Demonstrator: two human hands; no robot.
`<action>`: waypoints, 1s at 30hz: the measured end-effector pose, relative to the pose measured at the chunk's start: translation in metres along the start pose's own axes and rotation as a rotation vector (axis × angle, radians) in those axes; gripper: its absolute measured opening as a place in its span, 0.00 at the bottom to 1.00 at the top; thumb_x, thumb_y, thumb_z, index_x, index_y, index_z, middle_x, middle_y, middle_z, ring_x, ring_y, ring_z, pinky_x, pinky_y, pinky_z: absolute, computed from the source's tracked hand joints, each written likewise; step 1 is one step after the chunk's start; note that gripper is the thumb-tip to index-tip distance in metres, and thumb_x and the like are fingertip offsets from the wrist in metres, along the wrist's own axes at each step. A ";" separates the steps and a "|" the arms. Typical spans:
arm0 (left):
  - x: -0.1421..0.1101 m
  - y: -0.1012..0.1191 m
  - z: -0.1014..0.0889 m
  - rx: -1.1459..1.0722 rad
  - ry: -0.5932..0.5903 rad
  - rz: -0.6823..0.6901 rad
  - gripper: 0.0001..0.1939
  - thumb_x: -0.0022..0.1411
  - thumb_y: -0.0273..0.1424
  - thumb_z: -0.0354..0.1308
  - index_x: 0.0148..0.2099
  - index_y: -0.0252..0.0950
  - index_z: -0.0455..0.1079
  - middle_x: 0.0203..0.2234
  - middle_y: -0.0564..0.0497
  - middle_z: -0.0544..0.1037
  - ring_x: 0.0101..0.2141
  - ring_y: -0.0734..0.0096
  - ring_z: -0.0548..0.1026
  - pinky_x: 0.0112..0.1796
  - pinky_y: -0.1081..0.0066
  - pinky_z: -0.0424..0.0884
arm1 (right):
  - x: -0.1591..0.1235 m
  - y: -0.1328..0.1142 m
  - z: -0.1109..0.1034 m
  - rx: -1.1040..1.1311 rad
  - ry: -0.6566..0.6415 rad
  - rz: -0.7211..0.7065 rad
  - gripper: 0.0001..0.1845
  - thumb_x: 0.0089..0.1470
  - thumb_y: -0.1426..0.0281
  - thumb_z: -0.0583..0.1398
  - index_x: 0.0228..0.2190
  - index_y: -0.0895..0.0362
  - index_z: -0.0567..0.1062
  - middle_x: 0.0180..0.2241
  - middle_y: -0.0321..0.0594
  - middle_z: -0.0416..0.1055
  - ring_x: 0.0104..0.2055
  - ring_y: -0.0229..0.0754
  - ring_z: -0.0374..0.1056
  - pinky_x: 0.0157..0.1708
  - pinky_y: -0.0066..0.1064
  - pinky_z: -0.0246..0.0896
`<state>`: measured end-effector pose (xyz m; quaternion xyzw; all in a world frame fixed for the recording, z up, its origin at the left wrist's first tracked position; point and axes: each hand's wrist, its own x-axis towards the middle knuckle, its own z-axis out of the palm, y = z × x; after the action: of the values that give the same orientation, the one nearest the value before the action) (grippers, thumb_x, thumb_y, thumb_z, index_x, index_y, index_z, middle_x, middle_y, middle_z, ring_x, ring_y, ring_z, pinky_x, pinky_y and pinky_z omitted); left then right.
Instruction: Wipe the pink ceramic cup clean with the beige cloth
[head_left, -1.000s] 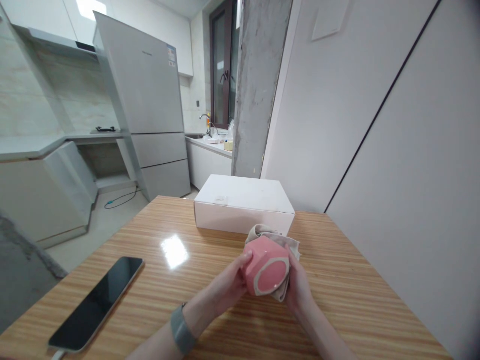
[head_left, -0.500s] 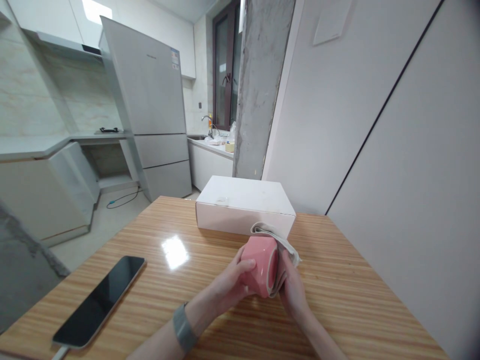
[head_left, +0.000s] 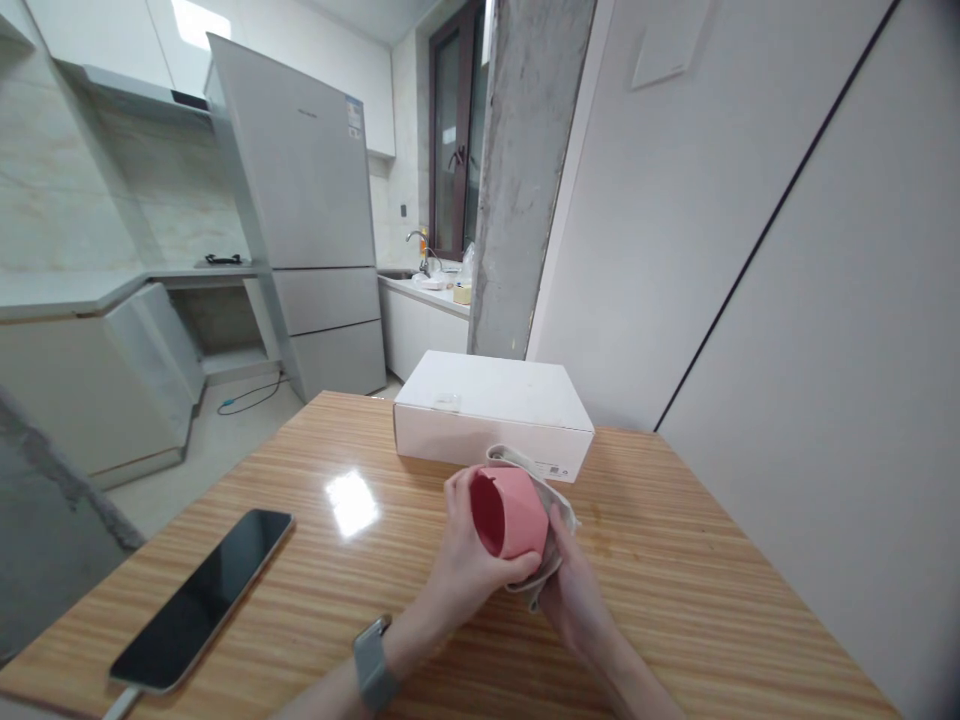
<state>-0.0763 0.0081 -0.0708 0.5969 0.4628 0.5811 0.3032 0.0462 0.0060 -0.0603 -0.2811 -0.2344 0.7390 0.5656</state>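
A pink faceted ceramic pot (head_left: 523,512) is tilted on its side above the table, its dark open mouth facing left. My left hand (head_left: 469,550) is closed round the rim end, fingers behind the edge and thumb along the underside. A light grey cloth (head_left: 559,510) covers the base end on the right. My right hand (head_left: 570,585) grips this cloth and presses it against the pot; some of its fingers are hidden behind the folds. The cloth's lower corner hangs beneath the pot.
A white box (head_left: 487,395) lies on the wooden table (head_left: 660,580) just beyond my hands. On the left is a phone (head_left: 202,600) with a white cable. A wall (head_left: 810,330) runs along the right, and a fridge (head_left: 300,190) stands behind.
The pot has been turned: its base faced right before, and now its open mouth shows on the left. My left hand has shifted to the rim, and pot and cloth moved slightly left.
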 end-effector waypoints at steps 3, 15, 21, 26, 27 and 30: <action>0.001 0.006 -0.005 0.138 -0.023 0.140 0.55 0.34 0.31 0.72 0.63 0.40 0.48 0.60 0.42 0.50 0.60 0.49 0.54 0.59 0.52 0.55 | 0.002 -0.004 -0.003 0.039 -0.040 0.072 0.22 0.54 0.56 0.60 0.44 0.57 0.77 0.44 0.42 0.77 0.52 0.48 0.68 0.54 0.39 0.60; 0.007 0.012 -0.012 0.037 -0.184 0.131 0.52 0.37 0.30 0.72 0.64 0.46 0.52 0.58 0.46 0.58 0.58 0.53 0.60 0.57 0.55 0.59 | 0.002 -0.015 -0.009 -0.002 0.058 0.082 0.20 0.54 0.57 0.60 0.42 0.59 0.78 0.38 0.43 0.80 0.42 0.48 0.75 0.40 0.35 0.70; 0.006 0.011 -0.010 -0.341 -0.115 -0.208 0.51 0.39 0.31 0.72 0.63 0.48 0.51 0.58 0.44 0.61 0.49 0.56 0.70 0.45 0.60 0.71 | -0.004 -0.013 -0.005 -0.113 0.002 0.091 0.25 0.48 0.51 0.63 0.41 0.57 0.78 0.37 0.44 0.80 0.40 0.53 0.75 0.36 0.40 0.72; 0.012 0.011 -0.011 -0.766 -0.056 -0.456 0.34 0.51 0.41 0.65 0.58 0.37 0.61 0.51 0.42 0.70 0.46 0.59 0.72 0.41 0.68 0.72 | 0.004 -0.017 -0.012 -0.042 0.259 -0.104 0.23 0.45 0.53 0.64 0.39 0.56 0.78 0.42 0.41 0.78 0.50 0.51 0.71 0.47 0.39 0.68; 0.013 0.013 -0.011 -0.864 -0.085 -0.532 0.31 0.55 0.44 0.61 0.57 0.34 0.64 0.50 0.41 0.72 0.46 0.58 0.73 0.41 0.67 0.72 | 0.006 -0.017 -0.016 -0.044 0.342 -0.173 0.22 0.45 0.53 0.64 0.38 0.55 0.78 0.42 0.39 0.78 0.53 0.50 0.69 0.50 0.39 0.67; 0.013 0.018 -0.010 -1.077 -0.202 -0.716 0.29 0.61 0.49 0.51 0.56 0.33 0.66 0.49 0.41 0.74 0.44 0.56 0.74 0.39 0.60 0.74 | 0.011 -0.012 -0.027 -0.166 0.431 -0.321 0.24 0.44 0.53 0.65 0.39 0.54 0.78 0.44 0.37 0.77 0.59 0.50 0.62 0.57 0.40 0.58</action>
<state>-0.0837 0.0106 -0.0477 0.2218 0.2464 0.5358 0.7765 0.0706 0.0200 -0.0739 -0.4364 -0.2097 0.5415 0.6872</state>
